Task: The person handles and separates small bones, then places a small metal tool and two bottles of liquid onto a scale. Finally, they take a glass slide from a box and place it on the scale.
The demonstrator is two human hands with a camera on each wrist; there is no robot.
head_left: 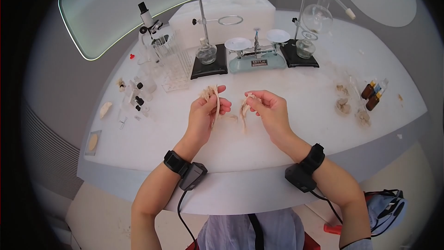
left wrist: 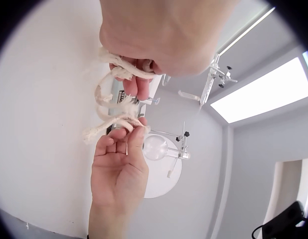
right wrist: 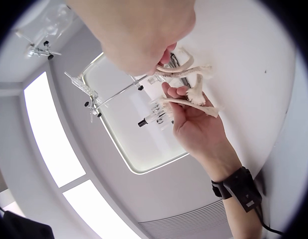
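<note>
My left hand [head_left: 203, 113] holds cream-coloured cotton cords [head_left: 217, 104] with frayed ends, one hanging down past the thumb. To its right, my right hand [head_left: 274, 113] pinches more of the frayed cotton cord [head_left: 243, 116] between thumb and fingers, loose ends dangling. Seen from the left wrist, a curved cord [left wrist: 100, 97] loops down between the two hands. In the right wrist view, one cord [right wrist: 191, 105] lies across the left palm. Both hands are over the white table [head_left: 249, 146], a small gap apart. A short pale piece [head_left: 231, 117] shows between them.
Behind the hands stands a balance scale [head_left: 257, 63], flanked by black-based stands with glass flasks [head_left: 206, 54]. A microscope [head_left: 147, 17] and clear rack [head_left: 175, 62] are back left. Small bottles [head_left: 138, 99] sit left; brown bottles [head_left: 373, 102] and tan clumps [head_left: 342, 106] sit right.
</note>
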